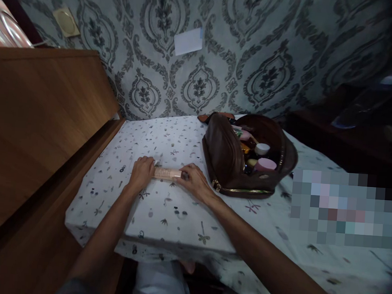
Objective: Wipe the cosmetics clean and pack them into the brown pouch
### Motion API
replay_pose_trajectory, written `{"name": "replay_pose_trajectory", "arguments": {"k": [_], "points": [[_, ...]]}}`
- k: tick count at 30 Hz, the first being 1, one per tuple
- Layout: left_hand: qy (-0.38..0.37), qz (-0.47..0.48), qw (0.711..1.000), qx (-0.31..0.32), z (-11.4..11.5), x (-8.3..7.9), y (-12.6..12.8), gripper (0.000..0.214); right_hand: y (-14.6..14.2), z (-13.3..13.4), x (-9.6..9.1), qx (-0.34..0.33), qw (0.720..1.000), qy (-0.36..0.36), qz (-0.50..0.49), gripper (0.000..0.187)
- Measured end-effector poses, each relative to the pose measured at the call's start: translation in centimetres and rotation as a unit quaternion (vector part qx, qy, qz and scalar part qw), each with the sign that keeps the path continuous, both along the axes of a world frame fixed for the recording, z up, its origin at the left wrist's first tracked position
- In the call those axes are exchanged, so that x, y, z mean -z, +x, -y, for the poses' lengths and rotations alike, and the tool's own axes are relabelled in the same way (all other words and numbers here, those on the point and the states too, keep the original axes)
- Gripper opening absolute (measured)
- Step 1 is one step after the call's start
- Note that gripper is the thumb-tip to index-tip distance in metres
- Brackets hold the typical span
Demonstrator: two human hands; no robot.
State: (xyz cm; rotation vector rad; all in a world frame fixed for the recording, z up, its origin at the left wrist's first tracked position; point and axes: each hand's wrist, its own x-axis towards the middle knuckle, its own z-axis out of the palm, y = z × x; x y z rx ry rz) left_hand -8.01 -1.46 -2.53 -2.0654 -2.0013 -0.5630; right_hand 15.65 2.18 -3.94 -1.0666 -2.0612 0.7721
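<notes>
A pale peach tube (pixel 166 173) lies flat on the white patterned sheet (pixel 164 216). My left hand (pixel 142 172) has its fingers curled around the tube's left end. My right hand (pixel 193 179) pinches the right end, where a dark cap shows. Just to the right stands an open brown leather pouch (pixel 225 160) holding several small jars and bottles, among them a pink-lidded one (pixel 266 164) and a white-lidded one (pixel 262 148).
A wooden headboard or cabinet (pixel 39 127) runs along the left. Patterned wallpaper (pixel 221 68) with a white note (pixel 188 41) is behind. Dark furniture (pixel 352 126) stands at the right. A blurred patch covers part of the sheet at right.
</notes>
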Motion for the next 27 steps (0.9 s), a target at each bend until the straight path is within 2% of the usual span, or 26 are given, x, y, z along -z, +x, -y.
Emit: {"name": "replay_pose_trajectory", "arguments": {"k": [3, 6, 9, 13, 16, 20, 27], "points": [[0.02, 0.01, 0.999, 0.023, 0.4, -0.5, 0.9, 0.026, -0.2, 0.3, -0.6, -0.015, 0.999, -0.03, -0.004, 0.018], [0.048, 0.019, 0.994, 0.095, 1.0, -1.0, 3.1, 0.028, -0.5, 0.8, -1.1, -0.022, 0.998, -0.054, -0.019, 0.018], [0.046, -0.013, 0.986, 0.161, 1.3, -1.4, 5.6, 0.028, -0.8, 1.3, -1.3, -0.01, 0.998, -0.053, -0.041, 0.016], [0.022, -0.063, 0.986, 0.155, 1.2, -2.0, 6.9, 0.033, -1.0, 1.5, -1.2, -0.008, 0.997, -0.048, -0.059, 0.016], [-0.005, -0.082, 0.988, 0.131, 0.7, -2.3, 5.8, 0.039, -1.0, 1.5, -1.0, -0.017, 0.998, -0.029, -0.06, 0.022], [-0.025, -0.079, 0.992, 0.095, 0.5, -2.2, 2.9, 0.042, -0.9, 1.7, -1.0, -0.043, 0.998, -0.014, -0.051, 0.023], [-0.003, 0.059, 0.997, 0.045, 0.7, -1.3, -1.8, 0.045, -0.8, 1.6, -0.7, -0.059, 0.998, -0.002, -0.034, 0.02]]}}
